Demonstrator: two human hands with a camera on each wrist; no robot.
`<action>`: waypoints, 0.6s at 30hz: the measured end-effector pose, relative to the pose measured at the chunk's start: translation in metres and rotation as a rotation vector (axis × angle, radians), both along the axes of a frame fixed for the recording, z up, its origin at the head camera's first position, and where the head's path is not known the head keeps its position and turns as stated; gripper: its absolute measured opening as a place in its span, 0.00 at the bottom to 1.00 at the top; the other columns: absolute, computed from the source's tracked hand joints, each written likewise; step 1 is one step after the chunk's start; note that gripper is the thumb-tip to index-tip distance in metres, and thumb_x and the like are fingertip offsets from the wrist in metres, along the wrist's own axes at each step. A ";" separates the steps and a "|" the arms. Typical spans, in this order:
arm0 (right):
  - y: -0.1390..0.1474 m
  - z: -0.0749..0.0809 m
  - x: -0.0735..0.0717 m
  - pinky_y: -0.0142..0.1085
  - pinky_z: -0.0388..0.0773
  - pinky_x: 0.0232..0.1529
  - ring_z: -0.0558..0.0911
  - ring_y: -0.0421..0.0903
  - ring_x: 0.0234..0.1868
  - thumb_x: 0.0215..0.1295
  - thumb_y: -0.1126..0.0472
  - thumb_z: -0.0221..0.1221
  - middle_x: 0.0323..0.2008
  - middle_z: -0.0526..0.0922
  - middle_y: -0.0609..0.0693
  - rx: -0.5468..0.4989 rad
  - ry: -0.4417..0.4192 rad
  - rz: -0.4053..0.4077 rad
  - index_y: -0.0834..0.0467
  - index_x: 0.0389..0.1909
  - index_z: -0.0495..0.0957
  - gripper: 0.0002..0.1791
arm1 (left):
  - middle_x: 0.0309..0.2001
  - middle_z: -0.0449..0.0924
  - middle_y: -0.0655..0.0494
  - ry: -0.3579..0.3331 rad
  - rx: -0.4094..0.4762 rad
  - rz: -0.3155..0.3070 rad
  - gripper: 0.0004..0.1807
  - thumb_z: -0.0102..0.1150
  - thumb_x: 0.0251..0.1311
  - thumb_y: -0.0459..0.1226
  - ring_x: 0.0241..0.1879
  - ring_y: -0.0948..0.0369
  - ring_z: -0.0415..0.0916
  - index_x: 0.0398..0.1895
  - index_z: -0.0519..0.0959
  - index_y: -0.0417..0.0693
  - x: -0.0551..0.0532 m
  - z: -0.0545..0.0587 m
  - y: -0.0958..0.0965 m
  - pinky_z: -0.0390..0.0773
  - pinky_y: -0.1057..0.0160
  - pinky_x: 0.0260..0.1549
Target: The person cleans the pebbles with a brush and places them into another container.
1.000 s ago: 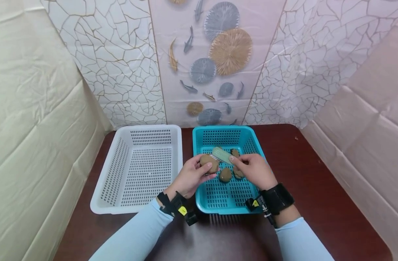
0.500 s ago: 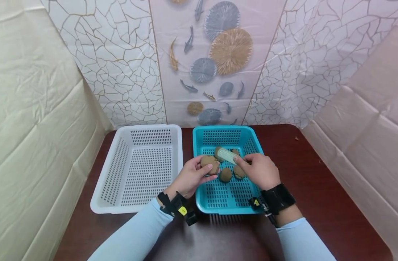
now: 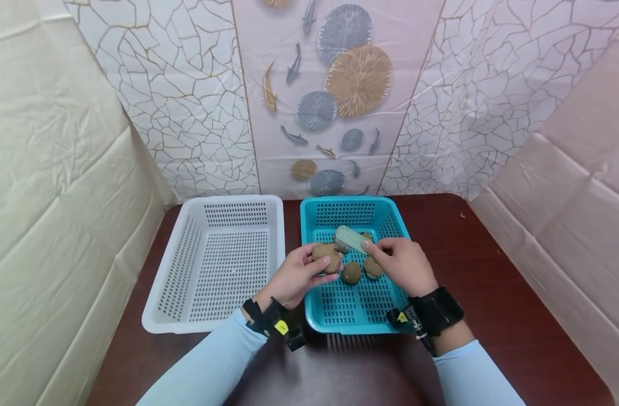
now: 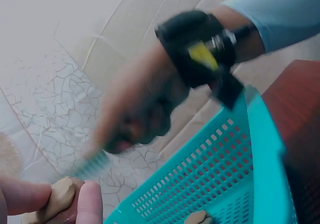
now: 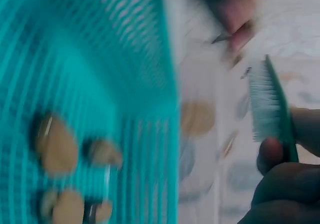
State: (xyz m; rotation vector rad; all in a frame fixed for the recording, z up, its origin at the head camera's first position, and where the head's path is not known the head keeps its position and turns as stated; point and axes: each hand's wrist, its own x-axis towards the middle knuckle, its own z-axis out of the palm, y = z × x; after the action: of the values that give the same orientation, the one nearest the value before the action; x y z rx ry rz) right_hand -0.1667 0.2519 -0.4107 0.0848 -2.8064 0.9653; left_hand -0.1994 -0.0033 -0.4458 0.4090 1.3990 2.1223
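In the head view my left hand (image 3: pixel 296 276) holds a rounded brown, clay-coated lump (image 3: pixel 323 255) over the left side of the teal basket (image 3: pixel 312 322). Thumb and fingers grip the lump in the left wrist view, where its pale coating (image 4: pixel 61 199) looks uneven over a reddish-brown part. My right hand (image 3: pixel 407 267) pinches a small green scrubbing brush (image 3: pixel 351 239) beside that lump. White bristles line the brush (image 5: pixel 267 102) in the right wrist view. Several similar lumps (image 3: pixel 351 273) lie on the basket floor, one partly hidden behind the brush.
A white perforated basket (image 3: pixel 152 321) stands left of the teal one on the dark red table (image 3: pixel 492 293). Pale cloth (image 3: pixel 61 197) hangs on the left side, and a patterned backdrop (image 3: pixel 198 101) rises behind the baskets.
The brush has moved slightly right from beside the left hand's lump, its bristled side no longer showing in the head view. My left hand keeps its hold, nearly still.
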 end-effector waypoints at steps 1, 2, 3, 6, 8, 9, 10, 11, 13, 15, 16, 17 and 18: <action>-0.001 0.001 0.000 0.40 0.60 0.23 0.68 0.49 0.21 0.83 0.43 0.62 0.18 0.64 0.46 -0.034 0.008 0.038 0.53 0.22 0.78 0.27 | 0.72 0.72 0.28 -0.003 0.000 -0.001 0.25 0.48 0.87 0.30 0.66 0.43 0.81 0.81 0.64 0.33 0.000 0.000 0.000 0.86 0.54 0.59; -0.003 0.001 0.001 0.40 0.61 0.24 0.68 0.49 0.22 0.83 0.43 0.62 0.18 0.64 0.46 -0.059 0.007 0.071 0.53 0.22 0.78 0.27 | 0.73 0.70 0.27 -0.001 -0.002 -0.005 0.25 0.47 0.87 0.29 0.66 0.44 0.81 0.81 0.63 0.32 0.000 0.000 0.000 0.86 0.54 0.59; -0.004 0.001 0.001 0.40 0.61 0.24 0.68 0.49 0.21 0.84 0.43 0.61 0.17 0.64 0.45 -0.074 0.005 0.095 0.53 0.21 0.78 0.28 | 0.73 0.71 0.27 -0.004 -0.004 -0.006 0.25 0.48 0.87 0.29 0.65 0.45 0.82 0.81 0.63 0.32 0.000 0.000 0.001 0.86 0.54 0.59; -0.003 0.000 0.000 0.40 0.58 0.22 0.66 0.48 0.20 0.83 0.41 0.61 0.16 0.62 0.45 -0.022 -0.026 0.071 0.52 0.17 0.72 0.31 | 0.73 0.72 0.30 0.000 -0.004 -0.012 0.24 0.48 0.87 0.29 0.65 0.45 0.82 0.81 0.64 0.32 0.000 0.002 0.001 0.83 0.51 0.62; 0.000 -0.001 0.000 0.38 0.56 0.21 0.65 0.48 0.19 0.82 0.40 0.61 0.16 0.60 0.45 0.044 -0.044 0.004 0.51 0.16 0.69 0.33 | 0.72 0.74 0.32 0.006 0.000 -0.015 0.25 0.48 0.87 0.30 0.63 0.47 0.84 0.81 0.64 0.32 0.000 0.002 0.001 0.84 0.51 0.62; 0.001 -0.001 0.001 0.38 0.55 0.20 0.65 0.48 0.19 0.82 0.39 0.61 0.16 0.61 0.45 0.068 -0.043 -0.029 0.51 0.17 0.70 0.32 | 0.71 0.75 0.33 0.008 0.003 -0.014 0.25 0.48 0.87 0.29 0.62 0.48 0.84 0.81 0.64 0.32 0.001 0.002 0.001 0.84 0.51 0.62; 0.002 -0.001 0.002 0.38 0.55 0.20 0.66 0.48 0.19 0.82 0.39 0.62 0.16 0.61 0.45 0.081 -0.036 -0.055 0.51 0.17 0.72 0.31 | 0.71 0.76 0.33 0.011 0.004 -0.014 0.25 0.48 0.87 0.29 0.62 0.47 0.84 0.80 0.64 0.32 0.001 0.002 0.001 0.84 0.52 0.62; 0.003 0.000 0.003 0.38 0.55 0.20 0.66 0.48 0.20 0.81 0.39 0.62 0.16 0.62 0.46 0.085 -0.017 -0.070 0.51 0.19 0.75 0.30 | 0.71 0.75 0.32 0.010 0.007 -0.014 0.25 0.48 0.87 0.29 0.62 0.47 0.84 0.81 0.64 0.32 0.001 0.002 0.000 0.86 0.53 0.60; 0.000 0.003 0.005 0.39 0.57 0.20 0.67 0.48 0.20 0.82 0.40 0.62 0.16 0.64 0.46 0.032 0.022 -0.043 0.51 0.22 0.79 0.27 | 0.71 0.75 0.31 0.006 0.000 -0.013 0.25 0.48 0.87 0.29 0.60 0.51 0.85 0.80 0.64 0.31 0.000 0.002 0.000 0.86 0.54 0.58; -0.004 0.006 0.005 0.40 0.60 0.21 0.69 0.49 0.21 0.82 0.41 0.62 0.17 0.65 0.46 -0.028 0.044 0.023 0.51 0.24 0.82 0.26 | 0.70 0.75 0.31 0.001 -0.010 -0.016 0.24 0.48 0.86 0.28 0.59 0.52 0.85 0.80 0.64 0.31 0.000 0.003 0.001 0.86 0.54 0.58; -0.006 0.007 0.005 0.40 0.61 0.22 0.69 0.49 0.21 0.83 0.41 0.62 0.17 0.65 0.46 -0.050 0.039 0.055 0.52 0.24 0.81 0.26 | 0.70 0.75 0.31 0.002 -0.014 -0.017 0.24 0.48 0.87 0.29 0.59 0.52 0.85 0.80 0.64 0.30 0.000 0.003 0.001 0.86 0.54 0.58; -0.007 0.007 0.004 0.40 0.61 0.23 0.68 0.49 0.20 0.83 0.41 0.61 0.17 0.65 0.46 -0.057 0.026 0.079 0.51 0.23 0.80 0.27 | 0.70 0.74 0.31 -0.001 -0.016 -0.019 0.24 0.48 0.87 0.29 0.59 0.52 0.85 0.80 0.64 0.30 0.000 0.004 0.001 0.86 0.54 0.58; -0.007 0.007 0.003 0.40 0.60 0.23 0.68 0.48 0.20 0.83 0.41 0.61 0.17 0.64 0.45 -0.054 0.010 0.089 0.51 0.21 0.78 0.28 | 0.71 0.74 0.30 0.001 -0.018 -0.023 0.25 0.48 0.87 0.29 0.59 0.52 0.85 0.80 0.64 0.30 0.000 0.004 0.002 0.86 0.55 0.59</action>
State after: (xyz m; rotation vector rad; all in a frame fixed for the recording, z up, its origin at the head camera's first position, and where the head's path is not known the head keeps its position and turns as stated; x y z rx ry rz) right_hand -0.1633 0.2449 -0.4034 0.2082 -2.7857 1.0566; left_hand -0.1997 -0.0016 -0.4421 0.4165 1.4069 2.0899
